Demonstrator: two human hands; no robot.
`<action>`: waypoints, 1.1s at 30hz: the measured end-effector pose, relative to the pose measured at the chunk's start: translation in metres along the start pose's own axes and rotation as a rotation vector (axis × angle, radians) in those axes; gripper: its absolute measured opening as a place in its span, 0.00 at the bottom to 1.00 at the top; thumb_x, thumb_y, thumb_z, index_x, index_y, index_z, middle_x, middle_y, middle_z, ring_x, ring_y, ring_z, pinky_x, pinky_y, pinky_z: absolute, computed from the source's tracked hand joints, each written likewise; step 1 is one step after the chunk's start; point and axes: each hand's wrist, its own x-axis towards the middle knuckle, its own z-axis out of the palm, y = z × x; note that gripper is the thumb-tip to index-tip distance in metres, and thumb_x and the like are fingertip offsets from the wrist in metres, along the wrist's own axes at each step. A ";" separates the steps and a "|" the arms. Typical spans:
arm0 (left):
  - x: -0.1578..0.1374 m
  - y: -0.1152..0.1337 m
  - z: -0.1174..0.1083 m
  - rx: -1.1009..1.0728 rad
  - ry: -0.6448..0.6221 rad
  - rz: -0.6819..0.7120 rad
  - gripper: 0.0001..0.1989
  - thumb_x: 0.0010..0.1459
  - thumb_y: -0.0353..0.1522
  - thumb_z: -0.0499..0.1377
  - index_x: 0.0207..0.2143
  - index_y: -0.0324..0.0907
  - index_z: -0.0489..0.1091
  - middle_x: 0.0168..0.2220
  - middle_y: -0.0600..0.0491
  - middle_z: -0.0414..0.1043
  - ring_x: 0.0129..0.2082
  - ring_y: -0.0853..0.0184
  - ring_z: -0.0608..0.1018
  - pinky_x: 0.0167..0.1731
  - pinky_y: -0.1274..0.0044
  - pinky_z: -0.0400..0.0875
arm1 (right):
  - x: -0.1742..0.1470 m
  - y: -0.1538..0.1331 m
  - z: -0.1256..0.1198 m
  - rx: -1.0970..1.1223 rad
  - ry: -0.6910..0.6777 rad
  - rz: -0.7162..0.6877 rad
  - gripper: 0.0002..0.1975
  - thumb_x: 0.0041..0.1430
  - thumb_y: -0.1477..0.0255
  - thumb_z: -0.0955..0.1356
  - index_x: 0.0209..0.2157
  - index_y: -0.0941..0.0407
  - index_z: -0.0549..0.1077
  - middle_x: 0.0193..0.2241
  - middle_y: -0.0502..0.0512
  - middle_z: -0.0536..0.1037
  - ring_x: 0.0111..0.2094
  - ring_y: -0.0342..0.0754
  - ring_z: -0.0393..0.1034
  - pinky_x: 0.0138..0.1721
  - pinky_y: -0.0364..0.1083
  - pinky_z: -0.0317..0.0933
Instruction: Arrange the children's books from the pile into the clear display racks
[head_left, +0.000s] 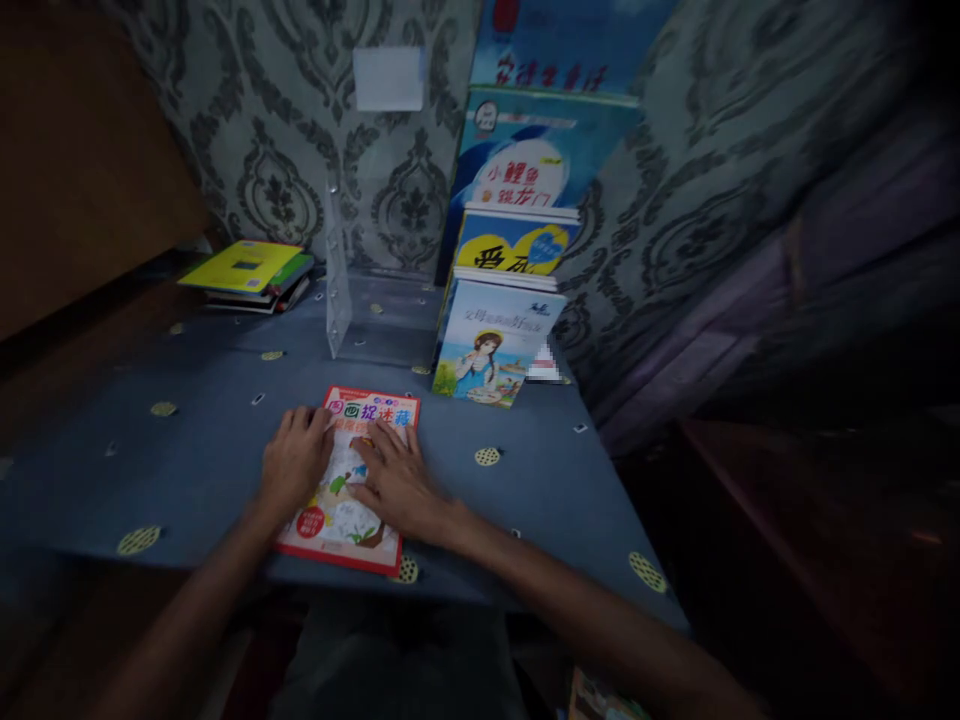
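Note:
A children's picture book (346,505) with a red border and a colourful cover lies flat near the table's front edge. My left hand (295,460) rests along its left side, with slightly bent fingers pointing away from me and overlapping the edge. Across the right half of the cover my right hand (399,485) lies palm down, fingers spread over the picture. Both hands touch the book and hide parts of its cover. Neither hand is wrapped around anything that I can see.
Behind the book, a clear stand (339,290) has an upright left panel. Several books (491,345) stand in a stepped row at its right. A stack with a yellow book (244,268) on top lies back left. The table (217,430) has a blue patterned cloth, against a wallpapered wall.

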 end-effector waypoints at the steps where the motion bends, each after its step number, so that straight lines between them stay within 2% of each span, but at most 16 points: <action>1: 0.000 -0.002 0.002 -0.013 0.026 0.012 0.16 0.70 0.34 0.47 0.47 0.40 0.72 0.44 0.43 0.74 0.46 0.55 0.73 0.40 0.68 0.72 | 0.004 0.003 -0.002 -0.004 0.004 0.012 0.32 0.69 0.57 0.65 0.66 0.61 0.61 0.70 0.71 0.57 0.73 0.63 0.44 0.69 0.70 0.37; 6: 0.001 -0.009 0.014 -0.077 0.119 0.076 0.16 0.69 0.34 0.46 0.45 0.42 0.73 0.41 0.45 0.75 0.41 0.56 0.74 0.43 0.66 0.71 | 0.016 0.019 -0.014 -0.010 0.028 0.054 0.32 0.71 0.56 0.63 0.67 0.62 0.60 0.70 0.72 0.56 0.73 0.62 0.43 0.69 0.71 0.35; 13: 0.001 -0.011 0.020 -0.122 0.114 0.071 0.18 0.70 0.35 0.44 0.48 0.40 0.72 0.44 0.43 0.77 0.45 0.54 0.75 0.43 0.64 0.70 | 0.016 0.022 -0.015 0.026 0.067 0.187 0.37 0.67 0.51 0.64 0.67 0.62 0.60 0.71 0.77 0.48 0.74 0.67 0.37 0.69 0.70 0.36; 21: 0.001 -0.013 0.025 -0.155 0.110 0.045 0.19 0.69 0.36 0.44 0.48 0.42 0.73 0.46 0.44 0.77 0.46 0.54 0.76 0.43 0.66 0.71 | 0.010 0.017 -0.013 0.077 0.103 0.281 0.38 0.67 0.50 0.64 0.68 0.60 0.60 0.72 0.75 0.44 0.73 0.72 0.31 0.68 0.72 0.36; 29: 0.003 -0.023 0.038 -0.171 0.071 0.059 0.24 0.70 0.40 0.41 0.48 0.39 0.73 0.48 0.40 0.78 0.43 0.52 0.77 0.41 0.62 0.72 | 0.002 0.022 -0.021 0.164 0.077 0.281 0.40 0.64 0.49 0.66 0.69 0.58 0.59 0.73 0.75 0.42 0.73 0.73 0.30 0.69 0.72 0.34; 33: 0.005 -0.036 0.052 -0.196 0.113 0.115 0.20 0.69 0.39 0.44 0.47 0.43 0.73 0.45 0.42 0.79 0.42 0.53 0.78 0.42 0.62 0.73 | 0.001 0.024 -0.024 0.153 0.064 0.272 0.39 0.64 0.52 0.68 0.68 0.59 0.60 0.72 0.75 0.44 0.73 0.73 0.32 0.69 0.71 0.37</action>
